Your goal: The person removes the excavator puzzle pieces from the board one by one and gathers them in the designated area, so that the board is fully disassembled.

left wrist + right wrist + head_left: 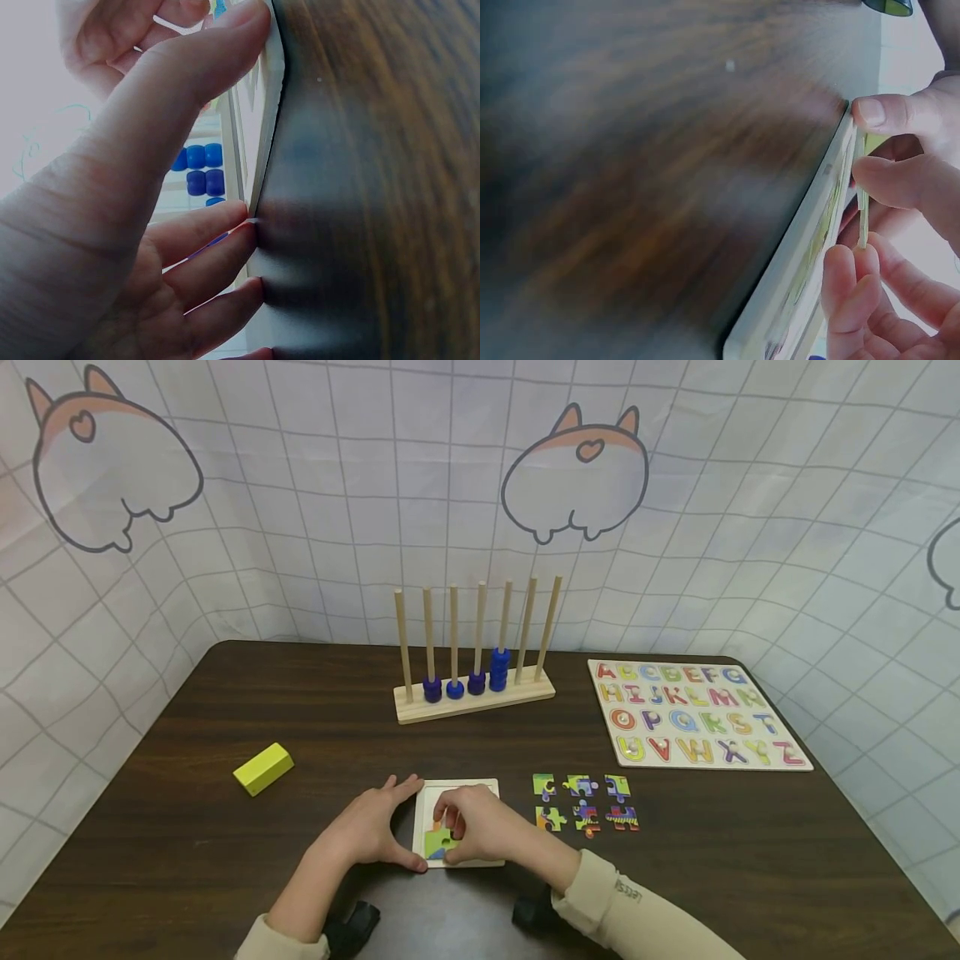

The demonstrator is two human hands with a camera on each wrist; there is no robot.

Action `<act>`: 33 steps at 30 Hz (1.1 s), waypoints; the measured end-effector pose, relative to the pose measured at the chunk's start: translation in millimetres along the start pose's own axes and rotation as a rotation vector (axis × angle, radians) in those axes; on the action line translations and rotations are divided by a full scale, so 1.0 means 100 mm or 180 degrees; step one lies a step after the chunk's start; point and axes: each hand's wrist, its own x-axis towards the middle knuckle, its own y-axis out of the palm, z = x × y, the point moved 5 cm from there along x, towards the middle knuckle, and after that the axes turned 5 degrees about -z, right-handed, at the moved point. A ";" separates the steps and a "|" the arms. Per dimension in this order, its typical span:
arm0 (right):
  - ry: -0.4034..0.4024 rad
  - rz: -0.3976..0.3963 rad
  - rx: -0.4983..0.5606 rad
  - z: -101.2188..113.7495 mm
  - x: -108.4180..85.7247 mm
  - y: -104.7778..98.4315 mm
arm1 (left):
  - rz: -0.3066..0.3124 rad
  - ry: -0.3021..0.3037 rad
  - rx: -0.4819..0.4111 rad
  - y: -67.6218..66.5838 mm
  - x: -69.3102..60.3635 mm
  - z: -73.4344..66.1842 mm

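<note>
A white-rimmed square puzzle tray (462, 864) lies on the table between both hands. My left hand (369, 827) spans its left side with thumb and fingers spread, the thumb touching the near left corner and the fingers near the far corner. My right hand (480, 823) is over the tray and pinches a thin green jigsaw piece (864, 221), seen edge-on just above the tray in the right wrist view. From the head, green and blue colours show beside the right fingers, whose grip is partly hidden. Several loose jigsaw pieces (585, 812) lie in two rows right of the tray.
Behind the tray stands a wooden peg rack (480, 700) with blue beads (499, 670) on some pegs. An alphabet board (693, 718) lies at the back right. On the left is a yellow block (263, 769). White cloth with a grid surrounds the dark table.
</note>
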 end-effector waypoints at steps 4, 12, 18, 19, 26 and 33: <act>0.0045 0.0004 0.0004 -0.02 -0.04 -0.03 | -0.0002 -0.0017 -0.0006 0.00 0.00 0.00; 0.0085 -0.0082 0.0183 -0.09 -0.14 -0.11 | 0.0015 -0.0056 0.0007 0.00 0.01 0.01; 0.0101 -0.0175 0.0217 -0.15 -0.24 -0.18 | 0.0041 -0.0108 0.0022 0.01 0.02 0.02; 0.0108 -0.0180 0.0219 -0.16 -0.26 -0.20 | 0.0043 -0.0121 0.0028 0.01 0.02 0.02; 0.0038 -0.0212 0.0237 -0.23 -0.39 -0.26 | 0.0035 -0.0128 0.0034 0.02 0.01 0.00; 0.0012 -0.0302 0.0159 -0.31 -0.54 -0.35 | 0.0037 -0.0148 0.0015 0.02 0.01 0.01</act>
